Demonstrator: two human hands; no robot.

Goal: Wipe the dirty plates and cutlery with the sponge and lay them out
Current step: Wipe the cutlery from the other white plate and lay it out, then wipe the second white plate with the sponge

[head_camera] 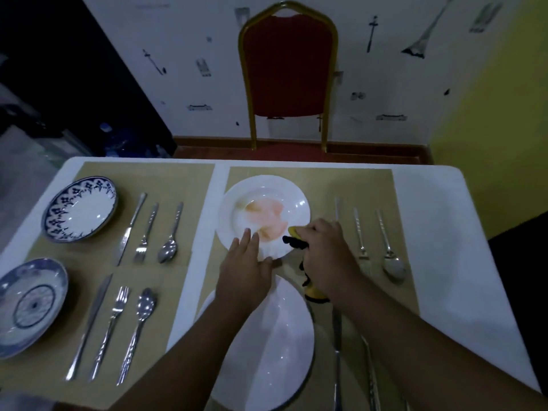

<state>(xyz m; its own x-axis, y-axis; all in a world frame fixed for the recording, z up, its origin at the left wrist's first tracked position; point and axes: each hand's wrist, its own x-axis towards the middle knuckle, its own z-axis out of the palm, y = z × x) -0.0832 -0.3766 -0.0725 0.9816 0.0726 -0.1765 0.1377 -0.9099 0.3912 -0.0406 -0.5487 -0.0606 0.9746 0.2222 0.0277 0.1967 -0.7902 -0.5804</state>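
Note:
A white plate (264, 188) smeared with pink-orange residue lies at the far middle of the table. My left hand (246, 262) rests flat on its near rim, fingers straight. My right hand (326, 253) grips a yellow sponge (293, 231) with a black scouring side at the plate's right rim. A second white plate (275, 351) lies nearer me, partly under my left forearm. A knife, fork (360, 232) and spoon (391, 256) lie right of the dirty plate; the knife is mostly hidden by my hand.
On the left placemats sit a blue-rimmed plate (80, 209) and a blue patterned plate (29, 304), each beside a knife, fork and spoon. More cutlery (338, 351) lies under my right forearm. A red chair (289, 69) stands beyond the table's far edge.

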